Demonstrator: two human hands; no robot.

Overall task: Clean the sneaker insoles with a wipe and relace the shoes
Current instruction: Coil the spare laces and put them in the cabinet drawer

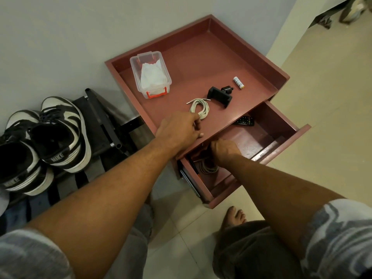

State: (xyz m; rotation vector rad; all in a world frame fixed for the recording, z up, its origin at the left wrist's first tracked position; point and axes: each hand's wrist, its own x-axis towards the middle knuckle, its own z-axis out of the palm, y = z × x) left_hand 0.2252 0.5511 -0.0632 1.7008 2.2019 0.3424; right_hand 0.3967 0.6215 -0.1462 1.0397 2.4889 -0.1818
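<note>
BEDSIDE TABLE, INDOORS: A coiled white lace (199,107) is pinched at its near end by the curled fingers of the left hand (178,128). The lace lies on the recessed top of a reddish-brown bedside table (211,57).

The right hand (224,151) is lowered into the open drawer (281,146) below, knuckles up and fingers curled under. A second lace coil (209,169) is seen just beneath it in the drawer's near corner; whether that coil is gripped cannot be told. A black remote control (245,121) is partly hidden at the back of the drawer, under the tabletop's edge.

White wipes (153,74) are held in a clear plastic box (134,71) with an orange latch, set toward the table's left side. A black clamp mount (219,94) and a white battery (239,82) are placed further right, near each other but apart.

A pair of black-and-white sneakers (60,133) is set side by side on a dark rack (104,121) against the wall, left of the table. A bare foot (235,216) is planted on the pale tiled floor (332,117) in front of the drawer.
</note>
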